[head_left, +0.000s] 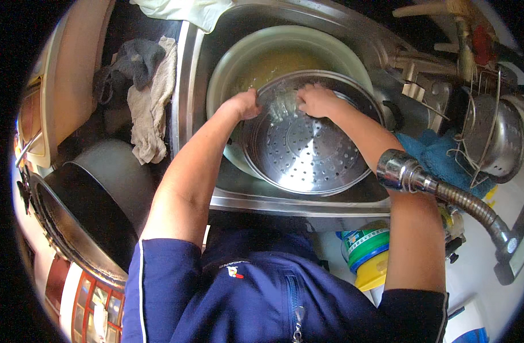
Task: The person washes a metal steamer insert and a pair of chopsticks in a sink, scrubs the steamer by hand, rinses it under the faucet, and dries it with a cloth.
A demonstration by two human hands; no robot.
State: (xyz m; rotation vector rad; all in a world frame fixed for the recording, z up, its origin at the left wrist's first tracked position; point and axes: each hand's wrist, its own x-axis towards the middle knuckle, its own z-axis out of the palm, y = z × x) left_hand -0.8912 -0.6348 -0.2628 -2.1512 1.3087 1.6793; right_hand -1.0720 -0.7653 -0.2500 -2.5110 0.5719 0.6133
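A round stainless steel steamer tray with a perforated bottom lies tilted over the near part of a large pale green basin, which stands in a metal sink. My left hand grips the tray's upper left rim, its thumb at the edge. My right hand is inside the tray near its far wall, fingers curled down against the metal; whether something small is in them cannot be told. Water glistens beside those fingers. Yellowish water shows in the basin.
A chrome faucet head on a flexible hose hangs over my right forearm. Left of the sink lie a beige rag, a dark cloth and a large pot. A blue towel and a wire rack are at the right.
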